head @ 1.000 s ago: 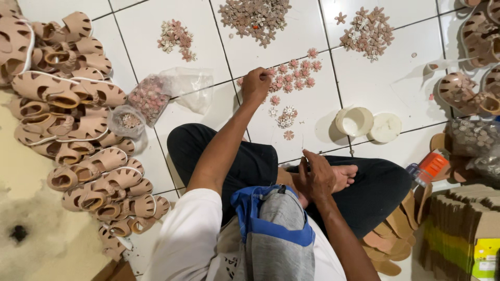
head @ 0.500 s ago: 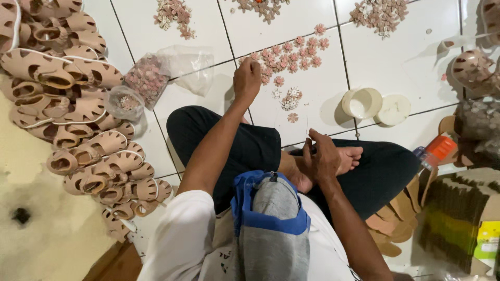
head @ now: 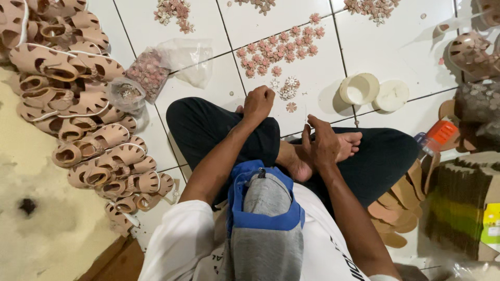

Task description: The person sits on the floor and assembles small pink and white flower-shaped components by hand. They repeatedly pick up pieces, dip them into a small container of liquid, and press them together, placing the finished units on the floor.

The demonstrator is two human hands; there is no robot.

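I sit cross-legged on white floor tiles. My left hand (head: 259, 103) rests on my left knee with the fingers curled into a fist; what is inside it is hidden. My right hand (head: 322, 143) lies over my bare foot (head: 349, 143), thumb and forefinger pinched on a thin pin (head: 306, 118) that points up. Just ahead of my hands lie a few small whitish flower pieces (head: 285, 91) and, farther out, a patch of pink flower pieces (head: 276, 51). A blue and grey bag (head: 265, 208) hangs at my chest.
A long heap of tan sandals (head: 78, 109) lines the left side. Two clear plastic bags (head: 148, 70) of small pieces lie beside it. Two white round containers (head: 359, 88) sit ahead on the right. An orange-capped bottle (head: 442, 131), stacked soles (head: 396, 213) and a cardboard box (head: 463, 203) crowd the right.
My left hand has drawn back from the pink flower pieces to my knee and closed into a fist. My right hand has stayed over my foot.
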